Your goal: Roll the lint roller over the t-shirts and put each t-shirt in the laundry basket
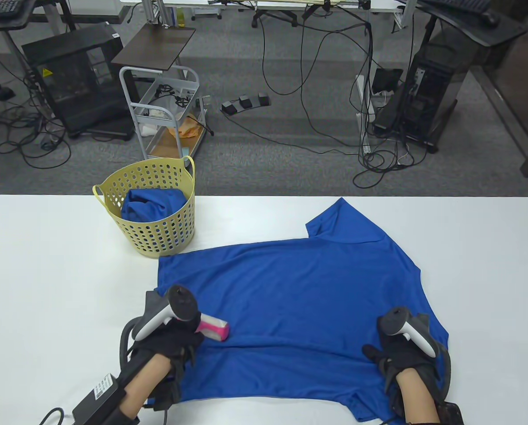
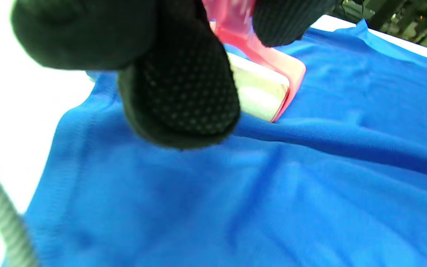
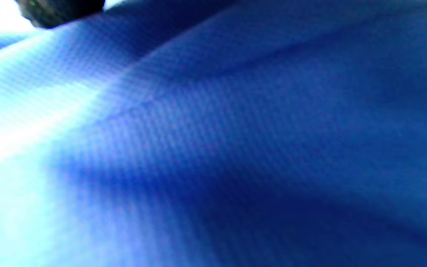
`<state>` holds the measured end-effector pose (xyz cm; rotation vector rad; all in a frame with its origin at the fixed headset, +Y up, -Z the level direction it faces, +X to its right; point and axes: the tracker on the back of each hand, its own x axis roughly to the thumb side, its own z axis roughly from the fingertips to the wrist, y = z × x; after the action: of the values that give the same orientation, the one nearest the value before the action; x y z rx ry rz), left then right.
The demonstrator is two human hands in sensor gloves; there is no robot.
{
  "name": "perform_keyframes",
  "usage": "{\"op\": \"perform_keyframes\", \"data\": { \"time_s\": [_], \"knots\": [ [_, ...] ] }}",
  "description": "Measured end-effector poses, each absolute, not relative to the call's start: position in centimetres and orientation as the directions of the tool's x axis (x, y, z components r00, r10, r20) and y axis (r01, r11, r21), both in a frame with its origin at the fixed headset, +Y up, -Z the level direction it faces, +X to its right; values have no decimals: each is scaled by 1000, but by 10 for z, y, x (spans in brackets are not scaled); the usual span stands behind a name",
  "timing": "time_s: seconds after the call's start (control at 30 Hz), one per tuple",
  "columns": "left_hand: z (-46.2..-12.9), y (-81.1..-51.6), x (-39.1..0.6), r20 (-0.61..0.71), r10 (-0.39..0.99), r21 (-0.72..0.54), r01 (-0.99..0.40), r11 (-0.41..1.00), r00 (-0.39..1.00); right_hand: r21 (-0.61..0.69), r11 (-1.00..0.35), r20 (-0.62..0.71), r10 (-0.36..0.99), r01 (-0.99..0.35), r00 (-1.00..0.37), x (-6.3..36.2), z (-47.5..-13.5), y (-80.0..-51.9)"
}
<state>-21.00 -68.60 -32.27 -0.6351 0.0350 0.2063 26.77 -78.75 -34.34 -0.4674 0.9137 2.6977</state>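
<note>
Two t-shirts show, both of the same bright blue fine-knit cloth. One t-shirt lies spread nearly flat across the lower middle of the table view on the white tabletop, one sleeve pointing to the upper right of the frame, with a long soft ridge of cloth running across it near the bottom. The second t-shirt sits crumpled inside the one laundry basket, a round pale yellow plastic tub with rows of round holes in its wall and two loop handles; it stands at the upper left of the tabletop, just beside the spread shirt's corner.

There is one lint roller: a pink plastic handle and frame with a whitish, cylindrical sticky roll. It rests on the left part of the spread shirt, touching the cloth. In the left wrist view the roll lies against the fabric just above the ridge.

The left hand, in a black knit glove with a dotted grip texture, has its fingers curled round the pink handle. The right hand, gloved the same, lies on the lower right part of the spread shirt; its fingers are hidden under the tracker, so I cannot tell whether they are flat or curled. The right wrist view is filled with blurred blue weave, with a dark fingertip at the upper left corner.
</note>
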Motion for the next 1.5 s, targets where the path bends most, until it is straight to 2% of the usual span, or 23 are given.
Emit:
{"op": "perform_keyframes", "data": {
  "time_s": [0.13, 0.23, 0.4, 0.57, 0.73, 0.9, 1.03, 1.13, 1.23, 1.33, 1.5],
  "knots": [
    [-308, -677, -215, -118, 203, -619, -232, 751, 972, 538, -773, -381, 131, -335, -915, 268, -343, -788],
    [-317, -678, -212, -130, 189, -613, -229, 757, 973, 537, -773, -382, 134, -338, -914, 268, -342, -788],
    [-365, -687, -203, -208, 156, -508, -243, 826, 966, 540, -771, -385, 132, -339, -913, 268, -341, -788],
    [-419, -702, -184, -232, 121, -470, -220, 855, 965, 542, -767, -392, 130, -343, -911, 270, -340, -787],
    [-442, -714, -182, -257, 145, -466, -254, 848, 956, 545, -766, -391, 128, -341, -911, 270, -340, -787],
    [-419, -702, -194, -211, 156, -492, -243, 836, 965, 547, -765, -389, 127, -339, -913, 270, -340, -787],
    [-369, -681, -214, -186, 119, -567, -206, 798, 975, 547, -766, -388, 126, -338, -913, 270, -340, -787],
    [-330, -668, -227, -227, 123, -571, -234, 787, 966, 545, -767, -389, 127, -339, -912, 270, -340, -787],
    [-310, -667, -230, -202, 96, -630, -204, 749, 975, 544, -769, -389, 125, -337, -913, 270, -340, -788],
    [-311, -677, -224, -206, 64, -616, -180, 767, 976, 543, -770, -388, 124, -335, -913, 269, -340, -788],
    [-360, -685, -218, -292, 92, -501, -234, 833, 952, 538, -772, -390, 126, -337, -912, 269, -339, -788]
  ]
}}
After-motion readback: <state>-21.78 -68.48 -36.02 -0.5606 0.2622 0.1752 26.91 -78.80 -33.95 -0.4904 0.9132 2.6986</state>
